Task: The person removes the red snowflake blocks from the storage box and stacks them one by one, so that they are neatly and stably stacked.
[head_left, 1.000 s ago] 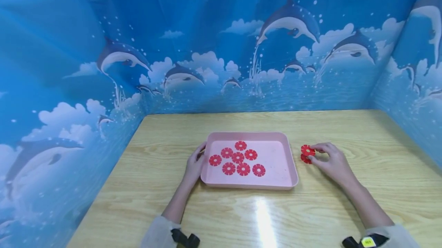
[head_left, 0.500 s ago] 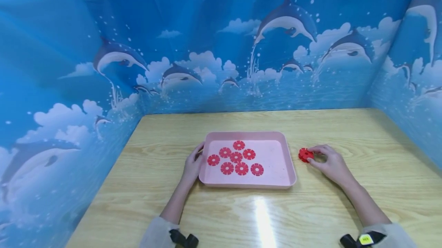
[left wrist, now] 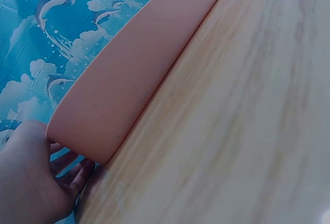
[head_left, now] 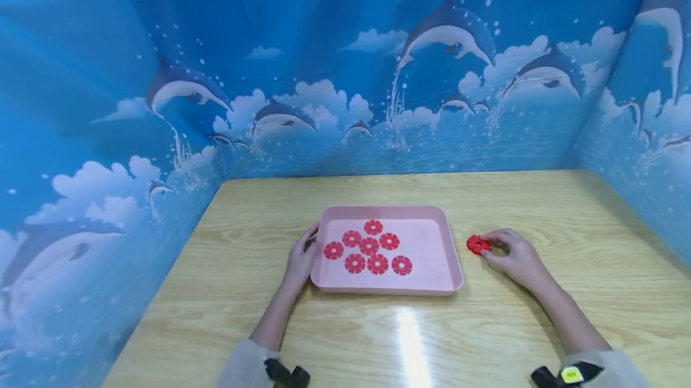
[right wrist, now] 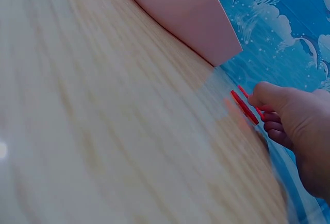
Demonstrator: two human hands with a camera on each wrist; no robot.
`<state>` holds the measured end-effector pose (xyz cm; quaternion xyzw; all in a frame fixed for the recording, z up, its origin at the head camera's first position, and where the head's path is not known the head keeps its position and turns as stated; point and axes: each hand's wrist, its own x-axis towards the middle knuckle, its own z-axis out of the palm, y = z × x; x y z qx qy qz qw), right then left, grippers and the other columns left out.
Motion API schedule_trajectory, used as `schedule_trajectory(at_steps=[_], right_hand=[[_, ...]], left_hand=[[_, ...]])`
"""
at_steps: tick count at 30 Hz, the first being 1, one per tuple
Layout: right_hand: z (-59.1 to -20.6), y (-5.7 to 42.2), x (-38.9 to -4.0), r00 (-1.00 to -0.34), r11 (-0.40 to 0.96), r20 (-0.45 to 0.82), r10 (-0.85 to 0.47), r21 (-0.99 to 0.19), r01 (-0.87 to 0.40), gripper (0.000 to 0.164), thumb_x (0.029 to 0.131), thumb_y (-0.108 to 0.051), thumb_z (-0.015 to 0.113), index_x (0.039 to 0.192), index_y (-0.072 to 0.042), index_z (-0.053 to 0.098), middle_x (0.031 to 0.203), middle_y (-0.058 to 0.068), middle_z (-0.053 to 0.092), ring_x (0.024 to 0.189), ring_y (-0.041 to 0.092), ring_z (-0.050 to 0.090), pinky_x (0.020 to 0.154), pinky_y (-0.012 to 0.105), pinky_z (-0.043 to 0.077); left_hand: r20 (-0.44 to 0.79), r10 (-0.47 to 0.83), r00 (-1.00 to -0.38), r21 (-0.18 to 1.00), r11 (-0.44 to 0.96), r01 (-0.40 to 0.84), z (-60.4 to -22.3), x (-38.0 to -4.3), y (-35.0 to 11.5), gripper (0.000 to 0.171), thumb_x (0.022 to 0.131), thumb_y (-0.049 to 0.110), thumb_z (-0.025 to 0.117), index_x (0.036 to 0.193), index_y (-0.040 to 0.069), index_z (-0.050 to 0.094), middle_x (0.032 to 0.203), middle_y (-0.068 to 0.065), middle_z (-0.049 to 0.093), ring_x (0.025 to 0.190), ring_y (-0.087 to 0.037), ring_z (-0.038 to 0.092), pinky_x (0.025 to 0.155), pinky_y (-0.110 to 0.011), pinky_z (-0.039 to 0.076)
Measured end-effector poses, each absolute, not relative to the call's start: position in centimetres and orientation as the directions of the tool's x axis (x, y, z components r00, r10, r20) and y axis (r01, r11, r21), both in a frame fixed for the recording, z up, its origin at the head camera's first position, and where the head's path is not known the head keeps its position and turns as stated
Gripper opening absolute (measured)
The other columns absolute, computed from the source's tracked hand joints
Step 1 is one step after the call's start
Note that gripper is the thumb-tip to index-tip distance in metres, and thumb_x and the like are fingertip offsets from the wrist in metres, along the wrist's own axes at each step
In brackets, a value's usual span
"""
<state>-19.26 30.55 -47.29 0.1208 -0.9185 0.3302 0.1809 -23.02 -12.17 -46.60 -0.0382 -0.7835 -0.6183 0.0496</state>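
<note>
Thumb and index finger of my right hand (head_left: 515, 256) pinch a red notched plastic disc (head_left: 478, 244), a snowflake-type building piece, just right of the tray. In the right wrist view a second red disc (right wrist: 244, 108) lies close under the pinched one, nearer the table; from the head view the two overlap almost fully. My left hand (head_left: 301, 261) holds the left side of the pink rectangular tray (head_left: 432, 290). Its fingers (left wrist: 80, 175) bend against the outer wall in the left wrist view. Several matching red discs (head_left: 369, 246) lie spread in the tray, mostly toward its left half.
The tray stands on a light wood-grain table (head_left: 259, 208). A blue dolphin-print backdrop (head_left: 335, 64) rises along the table's back and sides. Light reflects as a bright streak in front of the tray.
My right hand has lowered the pinched disc from just above and behind the second disc until the two overlap almost completely. The left hand and tray stay together; the head view has shifted slightly.
</note>
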Motion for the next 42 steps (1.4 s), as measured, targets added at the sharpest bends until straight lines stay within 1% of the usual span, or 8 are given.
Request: schedule_trajectory(at_steps=[10,15,18,24,27,31,34,42], right_hand=[[-47.3,30.6,-19.2,-0.908,0.75,0.403,-0.11,-0.566,-0.342,0.027,0.074,-0.003,0.072,0.1,0.003,0.065,0.096,0.013,0.06,0.087,0.031,0.058,0.073,0.017,0.043],[-47.3,30.5,-19.2,-0.913,0.755,0.395,-0.104,-0.566,-0.331,0.027,0.074,-0.004,0.072,0.1,0.003,0.065,0.097,0.014,0.06,0.087,0.031,0.058,0.073,0.021,0.044],[-47.3,30.5,-19.2,-0.915,0.761,0.39,-0.103,-0.561,-0.325,0.027,0.075,-0.004,0.072,0.1,0.003,0.065,0.097,0.014,0.06,0.088,0.032,0.058,0.073,0.027,0.045],[-47.2,30.5,-19.3,-0.922,0.765,0.373,-0.106,-0.561,-0.315,0.027,0.076,-0.004,0.071,0.102,0.003,0.065,0.099,0.016,0.059,0.09,0.034,0.057,0.076,0.045,0.046],[-47.1,30.5,-19.3,-0.927,0.761,0.36,-0.106,-0.571,-0.309,0.027,0.076,-0.004,0.071,0.102,0.003,0.065,0.1,0.017,0.058,0.09,0.035,0.056,0.078,0.049,0.045],[-47.1,30.5,-19.2,-0.926,0.761,0.36,-0.111,-0.568,-0.312,0.027,0.076,-0.005,0.071,0.102,0.003,0.065,0.1,0.017,0.058,0.09,0.034,0.056,0.077,0.049,0.045],[-47.1,30.5,-19.2,-0.926,0.763,0.36,-0.116,-0.565,-0.315,0.027,0.076,-0.005,0.071,0.102,0.002,0.065,0.1,0.017,0.059,0.09,0.034,0.056,0.078,0.048,0.044],[-46.9,30.5,-19.2,-0.938,0.76,0.329,-0.108,-0.581,-0.292,0.028,0.078,-0.007,0.071,0.104,0.003,0.064,0.103,0.017,0.057,0.092,0.034,0.055,0.08,0.051,0.044]], left_hand=[[0.111,0.001,-0.994,0.968,0.228,0.108,-46.4,-23.1,-12.2,0.044,0.091,0.0,0.044,0.134,0.003,0.045,0.135,-0.018,0.044,0.115,-0.034,0.046,0.098,-0.042,0.037],[0.108,0.008,-0.994,0.967,0.231,0.107,-46.6,-23.1,-12.2,0.044,0.091,0.0,0.044,0.135,0.003,0.044,0.136,-0.019,0.042,0.117,-0.035,0.045,0.099,-0.043,0.036],[0.106,0.008,-0.994,0.968,0.23,0.105,-46.6,-23.1,-12.2,0.044,0.091,0.0,0.043,0.135,0.003,0.044,0.136,-0.019,0.042,0.116,-0.035,0.045,0.099,-0.042,0.037],[0.114,0.002,-0.993,0.967,0.228,0.111,-46.4,-23.0,-12.1,0.044,0.09,-0.001,0.043,0.134,0.002,0.045,0.134,-0.019,0.043,0.115,-0.035,0.047,0.097,-0.042,0.039],[0.114,0.01,-0.993,0.969,0.219,0.113,-45.4,-22.4,-12.0,0.044,0.089,-0.003,0.043,0.133,-0.002,0.044,0.134,-0.022,0.042,0.115,-0.037,0.046,0.098,-0.043,0.038],[0.112,0.016,-0.994,0.968,0.223,0.113,-45.5,-22.4,-12.0,0.044,0.09,-0.003,0.043,0.134,-0.002,0.043,0.135,-0.022,0.041,0.116,-0.038,0.045,0.098,-0.044,0.037],[0.108,0.009,-0.994,0.968,0.227,0.107,-46.3,-22.9,-12.1,0.044,0.091,0.0,0.043,0.135,0.002,0.044,0.135,-0.019,0.042,0.116,-0.035,0.045,0.098,-0.042,0.038],[0.099,0.003,-0.995,0.971,0.217,0.097,-46.3,-23.0,-12.1,0.044,0.091,0.001,0.043,0.135,0.003,0.045,0.135,-0.017,0.043,0.116,-0.033,0.046,0.098,-0.041,0.038]])
